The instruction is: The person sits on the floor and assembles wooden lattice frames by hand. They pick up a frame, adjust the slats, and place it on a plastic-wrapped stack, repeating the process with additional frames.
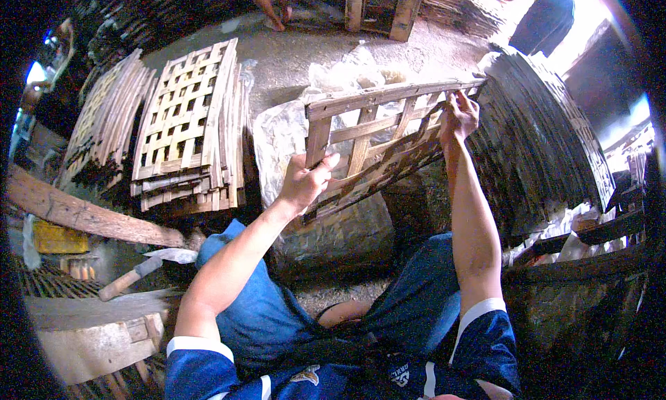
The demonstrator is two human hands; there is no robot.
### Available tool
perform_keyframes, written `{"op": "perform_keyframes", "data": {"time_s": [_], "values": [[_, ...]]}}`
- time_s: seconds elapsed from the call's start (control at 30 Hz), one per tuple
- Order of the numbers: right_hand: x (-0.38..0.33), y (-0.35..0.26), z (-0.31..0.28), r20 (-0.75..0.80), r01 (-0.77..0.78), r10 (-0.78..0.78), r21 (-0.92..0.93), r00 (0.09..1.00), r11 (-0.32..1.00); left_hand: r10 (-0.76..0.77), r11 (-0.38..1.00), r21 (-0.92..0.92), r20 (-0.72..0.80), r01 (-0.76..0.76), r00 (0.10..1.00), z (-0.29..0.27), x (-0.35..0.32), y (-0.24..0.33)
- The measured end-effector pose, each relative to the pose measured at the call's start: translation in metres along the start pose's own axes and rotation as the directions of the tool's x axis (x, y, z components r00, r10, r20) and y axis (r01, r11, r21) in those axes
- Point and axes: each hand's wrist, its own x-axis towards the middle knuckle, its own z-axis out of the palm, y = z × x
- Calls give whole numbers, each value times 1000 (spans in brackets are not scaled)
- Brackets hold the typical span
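Observation:
I hold a woven bamboo lattice panel point(392, 93) tilted up in front of me, with a flat wooden rim along its top edge. My left hand point(309, 181) is closed on its left end, thumb over the slats. My right hand point(460, 114) pinches the upper rim near the right end. Beneath the panel, close to my knees, lies a thick rounded block point(340, 233) with a worn surface. Crumpled clear plastic sheeting point(277, 140) spreads behind the panel and to its left.
Stacked lattice panels point(182, 109) stand at left, beside another stack point(104, 116). A tall stack of darker panels point(541, 143) leans at right. A curved wooden beam point(97, 213), a knife point(135, 276) and a yellow container point(61, 238) lie at left. Another person's legs point(274, 8) show at the top.

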Motion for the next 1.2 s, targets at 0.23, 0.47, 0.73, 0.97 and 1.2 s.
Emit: {"op": "perform_keyframes", "data": {"time_s": [0.23, 0.47, 0.73, 0.97, 1.2], "values": [[-3, -6, -1, -11, -59, 60, 5, 998, 998, 26, 999, 30, 60, -28, 998, -4, 1, -5], [-9, -18, -3, -22, -114, 113, -59, 993, 992, 64, 986, 151, 33, -69, 997, -4, 4, -9], [9, -1, -7, -52, 33, -44, -187, 998, 982, 166, 960, 219, 48, -172, 985, -3, 9, -9], [16, 8, -9, -20, 17, -20, -154, 1000, 988, 132, 990, 25, 99, -135, 986, 5, 8, -10], [-13, -29, -1, 186, 35, -3, -166, 982, 986, 167, 984, -69, 81, -162, 983, -5, 10, -9]]}}
